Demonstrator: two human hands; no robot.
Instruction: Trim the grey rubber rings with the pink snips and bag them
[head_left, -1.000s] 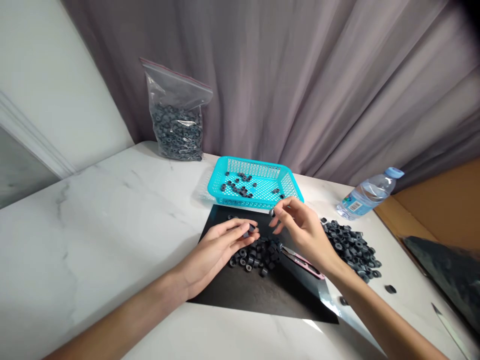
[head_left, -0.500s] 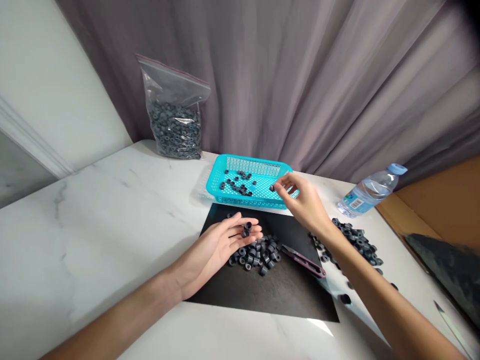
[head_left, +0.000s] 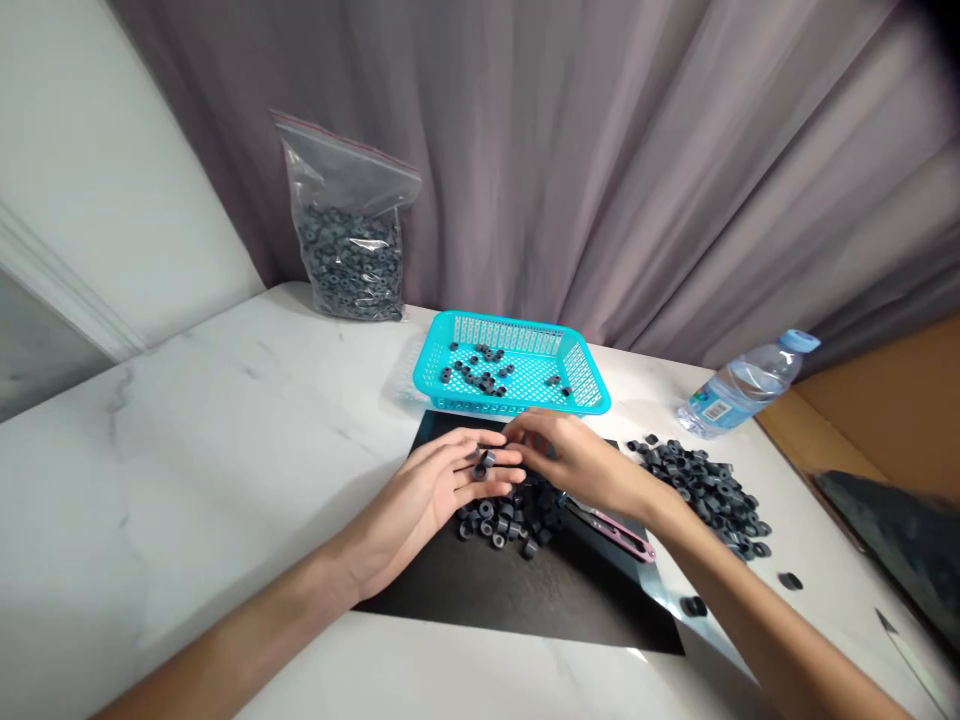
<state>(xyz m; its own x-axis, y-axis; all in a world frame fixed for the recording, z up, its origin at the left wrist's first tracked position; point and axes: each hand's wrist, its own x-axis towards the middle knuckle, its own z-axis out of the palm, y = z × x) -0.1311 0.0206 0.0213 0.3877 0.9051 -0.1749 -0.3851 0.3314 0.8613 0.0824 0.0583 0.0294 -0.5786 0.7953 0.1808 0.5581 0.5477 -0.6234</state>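
My left hand is palm up over the black mat, its fingers stretched out. Small dark grey rings rest on those fingers. My right hand has its thumb and fingers drawn together beside the left fingertips; whatever is in that pinch is hidden. Below both hands, a pile of grey rings lies on the mat, partly covered by them. A pink-handled cutter lies right of the pile. Beyond the hands stands a turquoise basket with several rings scattered inside.
A clear zip bag full of grey rings stands against the curtain. On the right are a water bottle, another heap of rings, a few stray rings and a slim pointed tool.
My right hand has moved from above the basket's right end back to the left fingertips. Rings now lie in the basket's right end. The left hand has barely shifted.
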